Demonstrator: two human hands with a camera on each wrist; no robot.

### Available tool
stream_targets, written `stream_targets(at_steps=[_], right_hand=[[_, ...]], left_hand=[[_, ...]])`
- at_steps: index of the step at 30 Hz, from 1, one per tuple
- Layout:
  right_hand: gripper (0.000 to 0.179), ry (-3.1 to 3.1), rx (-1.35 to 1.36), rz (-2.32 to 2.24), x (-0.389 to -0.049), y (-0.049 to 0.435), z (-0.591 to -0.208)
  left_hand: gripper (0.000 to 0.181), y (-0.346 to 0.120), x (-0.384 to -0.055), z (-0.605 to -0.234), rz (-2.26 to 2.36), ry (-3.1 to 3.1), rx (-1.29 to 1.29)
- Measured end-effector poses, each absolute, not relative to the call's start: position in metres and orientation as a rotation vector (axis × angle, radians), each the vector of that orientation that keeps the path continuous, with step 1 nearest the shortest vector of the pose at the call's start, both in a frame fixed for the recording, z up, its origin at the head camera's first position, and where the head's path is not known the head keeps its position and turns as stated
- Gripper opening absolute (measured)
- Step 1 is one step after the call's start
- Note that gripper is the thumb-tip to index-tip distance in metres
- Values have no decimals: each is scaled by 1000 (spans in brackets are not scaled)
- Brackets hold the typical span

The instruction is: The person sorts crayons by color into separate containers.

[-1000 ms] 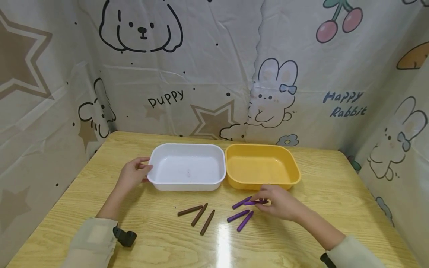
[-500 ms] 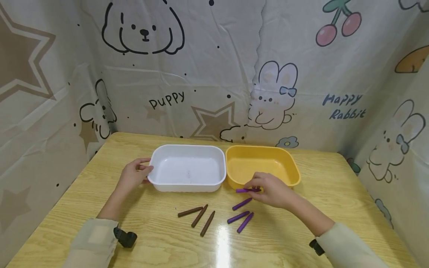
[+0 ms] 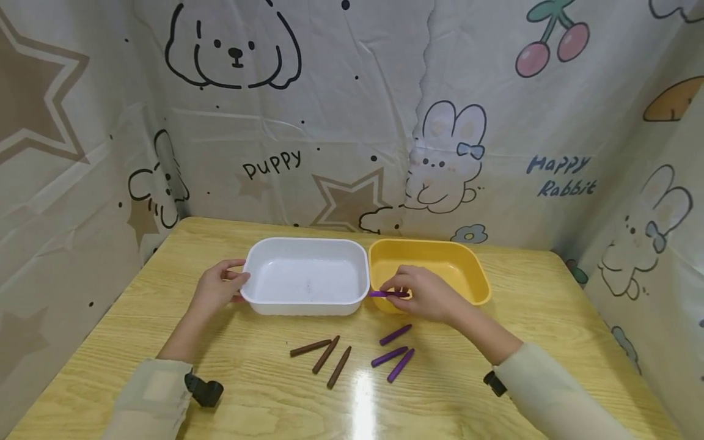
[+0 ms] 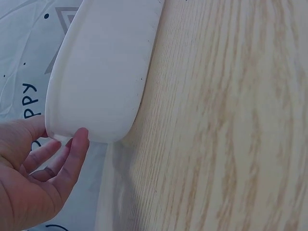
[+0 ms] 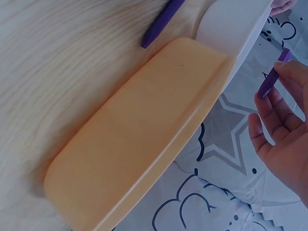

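1. Head view: right hand (image 3: 426, 295) pinches a purple crayon (image 3: 383, 294) over the yellow tray's (image 3: 473, 275) near-left rim.
2. Left hand (image 3: 217, 290) grips the white tray (image 3: 308, 299).
3. Glossy wooden table (image 3: 550, 305), cartoon-print sheets (image 3: 341, 110) walling it in.

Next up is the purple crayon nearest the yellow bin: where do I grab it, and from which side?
Pinch the purple crayon at mid-length, across its narrow width, coming from above. It lies flat on the table, slanted, and clear of the other two purple crayons, so fingers probably fit on either side.
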State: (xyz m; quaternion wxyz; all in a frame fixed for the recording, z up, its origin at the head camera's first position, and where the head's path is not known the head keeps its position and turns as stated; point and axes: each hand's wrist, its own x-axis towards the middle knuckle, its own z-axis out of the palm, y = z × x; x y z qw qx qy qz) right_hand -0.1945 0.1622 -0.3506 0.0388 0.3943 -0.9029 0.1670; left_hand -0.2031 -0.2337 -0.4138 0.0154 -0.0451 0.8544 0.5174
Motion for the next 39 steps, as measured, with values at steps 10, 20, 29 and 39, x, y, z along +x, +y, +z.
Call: stream_targets(at_steps=[10, 20, 29, 39], right_hand=[[15, -2788, 1210, 506, -209, 132, -346], [16, -2821, 1224, 516, -229, 105, -353], [16, -2865, 1221, 505, -238, 86, -359], [17, -2902, 1233, 533, -246, 60, -376]], left_hand=[[48, -234, -203, -414, 1616, 2657, -142], [47, -233, -202, -413, 1629, 2652, -145], [47, -233, -203, -414, 1644, 2654, -150], [47, -233, -203, -417, 1652, 2655, -161]])
